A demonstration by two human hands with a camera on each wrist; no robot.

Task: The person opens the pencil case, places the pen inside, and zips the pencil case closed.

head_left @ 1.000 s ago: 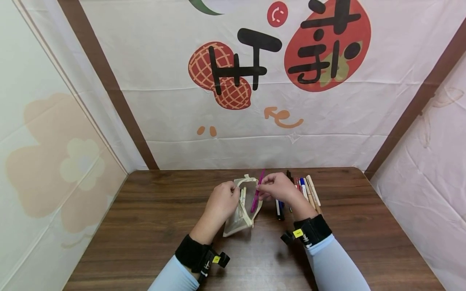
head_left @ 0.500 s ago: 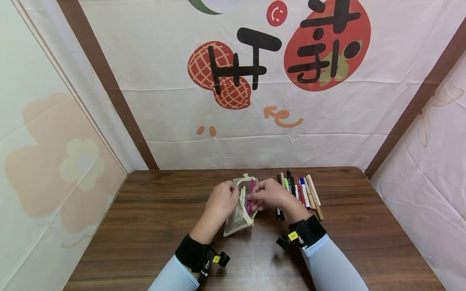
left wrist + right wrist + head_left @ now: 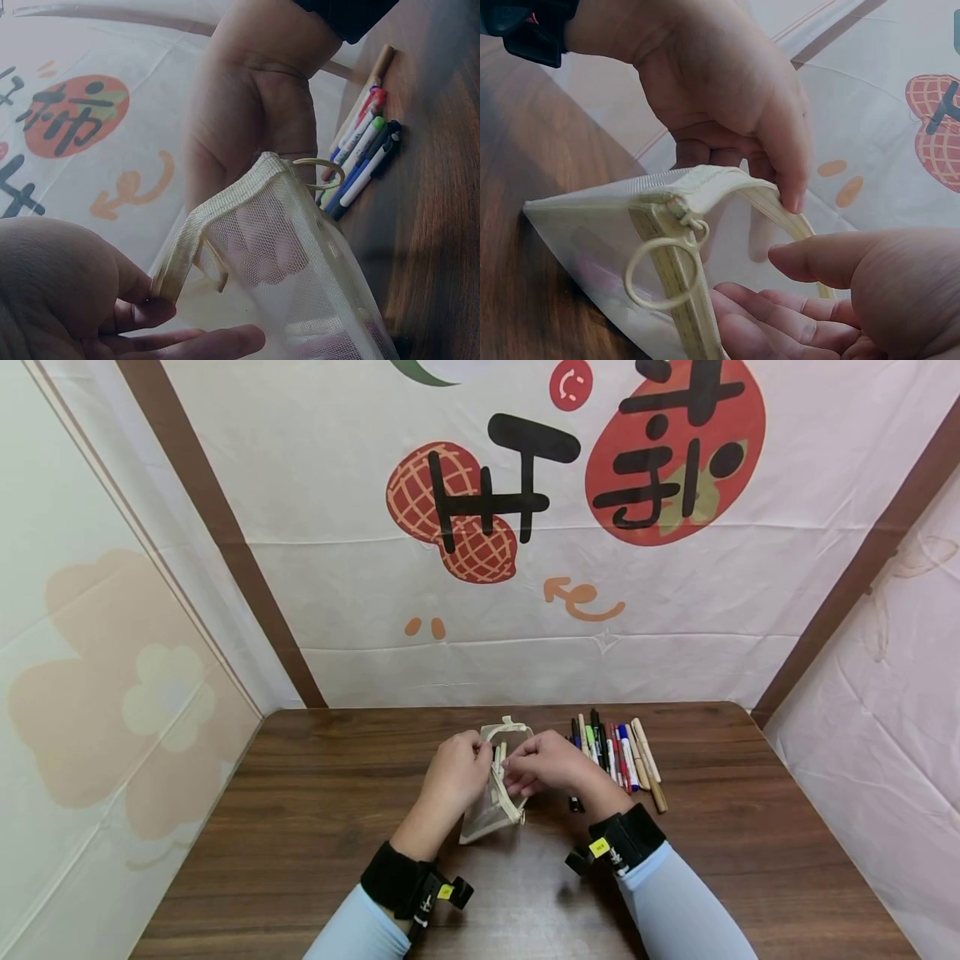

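- Pinched between our left thumb and fingers is the cream rim (image 3: 226, 195) of the mesh pouch (image 3: 483, 824), so our left hand (image 3: 461, 768) is clamped on its left edge
- Our right hand (image 3: 553, 766) reaches into the pouch's mouth with thumb and fingers apart, a clear gap between them in the right wrist view, and in the left wrist view we see its fingers through the netting
- Between our two hands, the mesh pouch sits on the wooden table (image 3: 315, 827), its mouth spread wide, and a zip ring (image 3: 660, 274) hangs at its near end
- Inside, we make out a pale stick (image 3: 502, 750) near our left fingers and, through the mesh, a blurred pink shape (image 3: 598, 271)
- Just right of our right hand, a row of pens (image 3: 620, 756) lies side by side, dark, green, red, blue and tan, some partly hidden by that hand and wrist
- Black bands (image 3: 396, 881) circle both our wrists, above light blue sleeves (image 3: 686, 906)
- Beyond the table, we face a white cloth (image 3: 360, 585) printed with red fruit, peanuts and dark characters
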